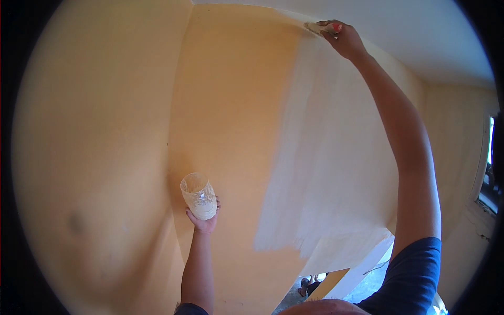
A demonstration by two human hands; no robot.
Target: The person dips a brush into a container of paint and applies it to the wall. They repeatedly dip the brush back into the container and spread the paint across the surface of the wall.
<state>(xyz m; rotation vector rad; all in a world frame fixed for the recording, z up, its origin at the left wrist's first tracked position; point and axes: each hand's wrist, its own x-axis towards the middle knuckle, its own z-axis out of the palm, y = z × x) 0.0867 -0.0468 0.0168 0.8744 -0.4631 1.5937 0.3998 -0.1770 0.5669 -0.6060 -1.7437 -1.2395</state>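
My left hand point(206, 224) is wrapped round the lower part of a clear plastic container point(199, 197) smeared with pale paint, its open top tilted up. High on the wall, my right hand point(344, 39) grips a paintbrush point(316, 28) with a red patch at its handle end. The bristles point left and lie right at the line where wall and ceiling meet. Below the brush, a broad patch of whitish paint point(331, 152) covers the right part of the orange-yellow wall point(231, 105). Its lower edge is streaky.
The white ceiling point(420, 37) slopes across the upper right. A plain yellowish wall point(89, 131) stands at the left. At the far right is a window point(488, 168). Low in view, an opening shows a pale floor point(370, 278) and a dark, indistinct shape point(310, 286).
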